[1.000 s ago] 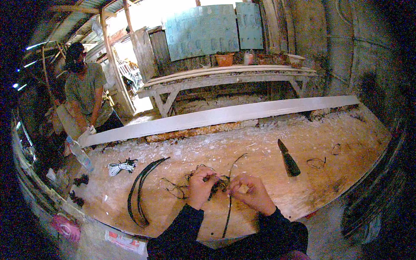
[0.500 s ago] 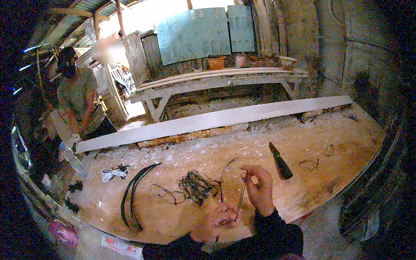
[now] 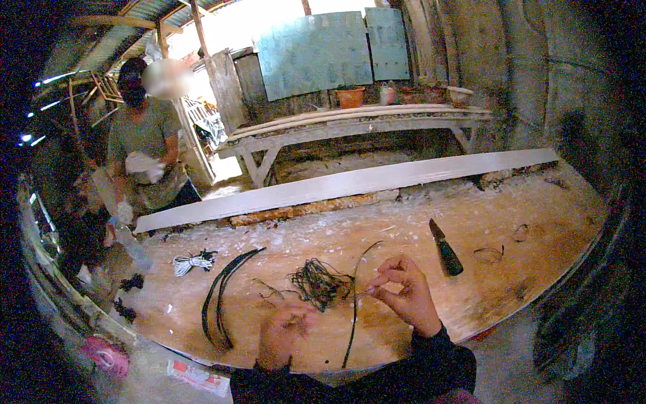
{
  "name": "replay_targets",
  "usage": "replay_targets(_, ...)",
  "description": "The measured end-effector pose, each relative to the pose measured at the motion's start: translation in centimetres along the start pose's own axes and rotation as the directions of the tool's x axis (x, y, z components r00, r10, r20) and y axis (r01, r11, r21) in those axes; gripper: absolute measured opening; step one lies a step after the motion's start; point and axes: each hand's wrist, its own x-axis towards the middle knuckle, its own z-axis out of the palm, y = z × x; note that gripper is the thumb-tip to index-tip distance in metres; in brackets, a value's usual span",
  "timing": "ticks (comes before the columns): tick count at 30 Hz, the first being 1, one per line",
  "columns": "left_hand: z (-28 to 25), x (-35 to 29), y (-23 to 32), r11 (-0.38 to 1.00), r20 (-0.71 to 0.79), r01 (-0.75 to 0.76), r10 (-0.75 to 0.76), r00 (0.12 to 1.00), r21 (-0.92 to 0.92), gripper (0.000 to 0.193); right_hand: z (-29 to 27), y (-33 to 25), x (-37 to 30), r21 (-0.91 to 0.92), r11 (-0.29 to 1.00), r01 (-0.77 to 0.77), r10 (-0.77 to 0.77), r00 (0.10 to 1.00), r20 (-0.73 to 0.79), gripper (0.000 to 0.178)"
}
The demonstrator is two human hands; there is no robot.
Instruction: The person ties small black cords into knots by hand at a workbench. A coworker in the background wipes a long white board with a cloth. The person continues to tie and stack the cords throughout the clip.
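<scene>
My right hand [image 3: 407, 294] is raised over the middle of the table, thumb and fingers pinched on a thin cord [image 3: 364, 293], of which only a short length shows. My left hand [image 3: 284, 334] is low over the near side of the table, just short of a loose tangle of dark cord [image 3: 319, 283]; its fingers are smeared by motion. Between the hands a long, thin dark strip [image 3: 354, 316] lies on the wood. Right of my right hand is a dark knife-shaped tool [image 3: 447, 250]. Left of my left hand lie two curved black strips [image 3: 219, 296].
The wooden table [image 3: 511, 289] has a long white board [image 3: 350, 185] along its far edge. A bundle of white cord [image 3: 194, 263], a plastic bottle [image 3: 132, 248] and small cord loops [image 3: 489, 254] lie about. A person [image 3: 145, 145] stands at far left, holding white material.
My left hand has moved left, away from my right hand and toward the tangle, uncovering the dark strip's lower part. The person at far left has raised white material.
</scene>
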Motion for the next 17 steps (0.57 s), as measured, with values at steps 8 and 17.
replay_targets(8, -3.9, 3.4, 1.9, 0.994, -0.274, 0.049, -0.02, 0.962, 0.097, 0.013, 3.1, -2.6, -1.6, -0.286, 0.952, 0.105, 0.024, 0.911, 0.412, 0.011)
replay_targets(17, -4.9, 7.0, -5.3, 0.969, -0.247, 0.144, -0.092, 0.965, 0.202, 0.015, 7.2, -0.3, -3.7, -0.298, 0.935, 0.192, -0.028, 0.878, 0.478, 0.029)
